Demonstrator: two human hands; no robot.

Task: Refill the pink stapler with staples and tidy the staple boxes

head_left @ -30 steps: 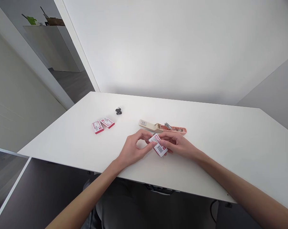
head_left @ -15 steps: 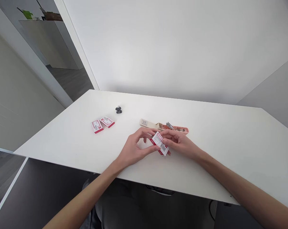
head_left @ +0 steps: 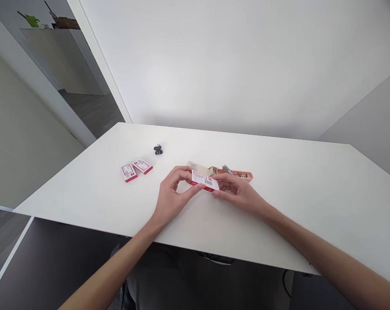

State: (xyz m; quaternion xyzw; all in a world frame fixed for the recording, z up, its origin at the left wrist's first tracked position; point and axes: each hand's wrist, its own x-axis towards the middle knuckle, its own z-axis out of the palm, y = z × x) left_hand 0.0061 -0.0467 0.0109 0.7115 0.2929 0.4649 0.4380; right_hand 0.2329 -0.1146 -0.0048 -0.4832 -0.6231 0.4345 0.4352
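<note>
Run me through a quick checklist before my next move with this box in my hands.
1. Box supported by both hands: ok, left hand at its left end, right hand at its right end.
2. Barcode side in view: ok, it faces up toward the head camera.
3. Both box ends closed: cannot tell, fingers hide part of them.
4. Cream-and-orange tool in full view: not ok, the box and hands block part of it.
5. Other two boxes out of the way: ok, they lie off to the left.
6. Small black object apart from the hands: ok, it sits beyond those boxes.
</note>
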